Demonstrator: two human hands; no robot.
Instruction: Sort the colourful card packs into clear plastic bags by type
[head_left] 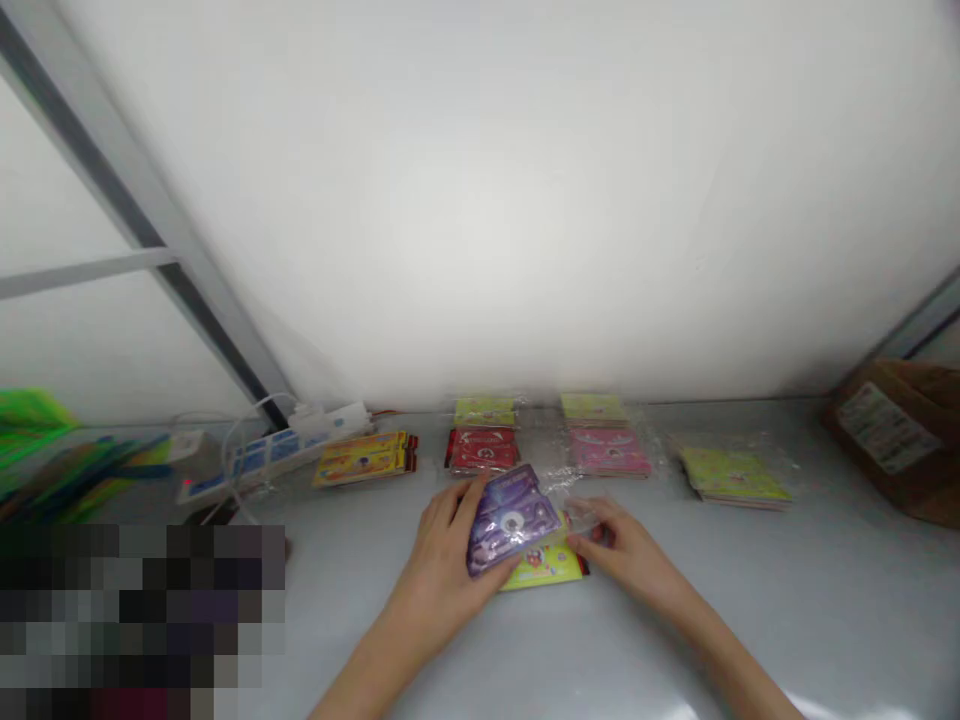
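A purple printed packet [516, 520] in a clear plastic bag is tilted above the table in front of me. My left hand [451, 545] grips it from the left, fingers behind its far edge and thumb along the near edge. At the bag's loose clear end [581, 515], my right hand [616, 540] pinches the plastic between thumb and fingers. Below the purple packet lies a yellow printed packet [546, 567], partly covered by it and by my left thumb. I cannot tell how many pieces the bag contains.
Along the back lie yellow-orange packets [364, 460], bagged red packets [484, 450], bagged pink packets [609, 452] and bagged yellow-green packets [739, 475]. A power strip [277, 455] with cables stands at left. A brown cardboard box [904, 435] sits at right against the white wall [495, 200].
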